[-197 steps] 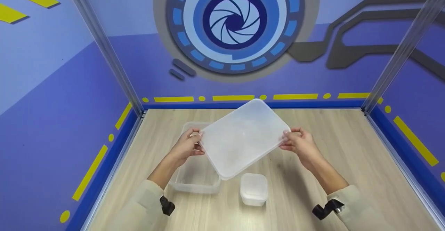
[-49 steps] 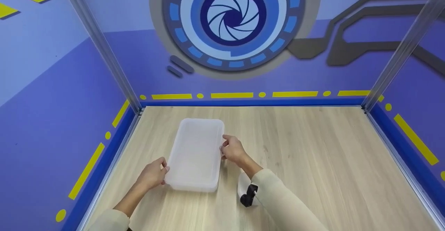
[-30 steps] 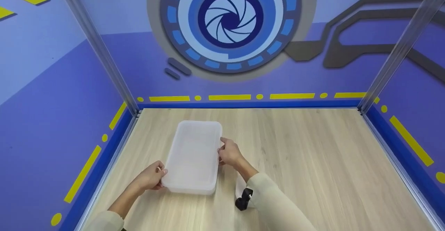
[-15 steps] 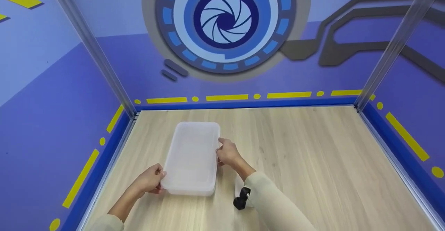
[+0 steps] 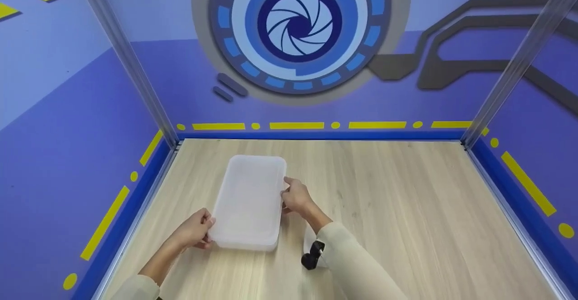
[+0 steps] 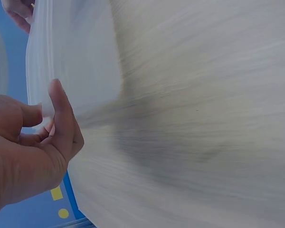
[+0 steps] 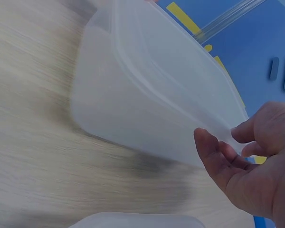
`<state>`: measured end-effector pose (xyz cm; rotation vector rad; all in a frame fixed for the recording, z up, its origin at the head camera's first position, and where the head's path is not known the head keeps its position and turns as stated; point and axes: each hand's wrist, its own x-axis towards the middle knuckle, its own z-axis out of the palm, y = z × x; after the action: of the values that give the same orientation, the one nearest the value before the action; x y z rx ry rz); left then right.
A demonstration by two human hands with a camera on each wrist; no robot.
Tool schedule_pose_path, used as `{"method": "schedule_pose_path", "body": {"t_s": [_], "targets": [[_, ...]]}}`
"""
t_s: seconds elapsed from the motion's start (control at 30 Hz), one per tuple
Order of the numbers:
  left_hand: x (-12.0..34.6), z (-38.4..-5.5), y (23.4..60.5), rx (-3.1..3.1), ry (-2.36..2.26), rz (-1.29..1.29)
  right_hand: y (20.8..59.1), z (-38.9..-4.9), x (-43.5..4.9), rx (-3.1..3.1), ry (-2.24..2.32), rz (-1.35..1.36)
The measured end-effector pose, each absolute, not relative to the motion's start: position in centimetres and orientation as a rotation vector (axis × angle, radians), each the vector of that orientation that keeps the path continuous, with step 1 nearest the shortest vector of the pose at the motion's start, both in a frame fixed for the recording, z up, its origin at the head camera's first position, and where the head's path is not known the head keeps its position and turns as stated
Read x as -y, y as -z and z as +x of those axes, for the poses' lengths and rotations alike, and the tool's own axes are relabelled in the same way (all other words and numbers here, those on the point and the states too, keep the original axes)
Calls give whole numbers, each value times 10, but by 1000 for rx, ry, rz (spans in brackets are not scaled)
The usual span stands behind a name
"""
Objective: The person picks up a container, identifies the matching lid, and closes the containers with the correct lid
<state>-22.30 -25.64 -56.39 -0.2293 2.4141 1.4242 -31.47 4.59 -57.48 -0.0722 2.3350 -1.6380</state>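
Note:
A translucent rectangular plastic lid (image 5: 250, 196) lies over the matching storage box (image 5: 246, 247), left of the table's middle in the head view. My left hand (image 5: 192, 230) pinches the lid's rim at the near left corner; the left wrist view shows thumb and fingers on either side of it. Midway along the right edge, my right hand (image 5: 298, 196) holds the rim, thumb on top and fingers beneath. Whether the rim is fully pressed down cannot be told. The box wall (image 7: 133, 109) stands on the table in the right wrist view.
A small clear plastic container (image 5: 309, 236) sits under my right forearm, mostly hidden by the sleeve and the black wrist camera (image 5: 312, 255). Blue panels and metal posts (image 5: 501, 74) bound the wooden table (image 5: 406, 209) at the back and sides.
Several seconds ago both hands held the lid tilted in the air over the uncovered box; now it lies on the box. Over the last second the hands have hardly moved.

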Motion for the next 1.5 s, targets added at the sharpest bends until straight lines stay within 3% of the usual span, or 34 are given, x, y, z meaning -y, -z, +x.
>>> {"method": "schedule_pose_path", "body": {"t_s": [0.87, 1.17, 1.5], "targets": [[264, -222, 564, -2331, -1433, -165, 578, -319, -49, -2334, 1591, -191], [274, -252, 546, -2385, -1317, -101, 579, -324, -56, -2273, 1655, -237], [267, -281, 563, -2585, -1343, 13, 581, -324, -62, -2302, 1624, -324]]}}
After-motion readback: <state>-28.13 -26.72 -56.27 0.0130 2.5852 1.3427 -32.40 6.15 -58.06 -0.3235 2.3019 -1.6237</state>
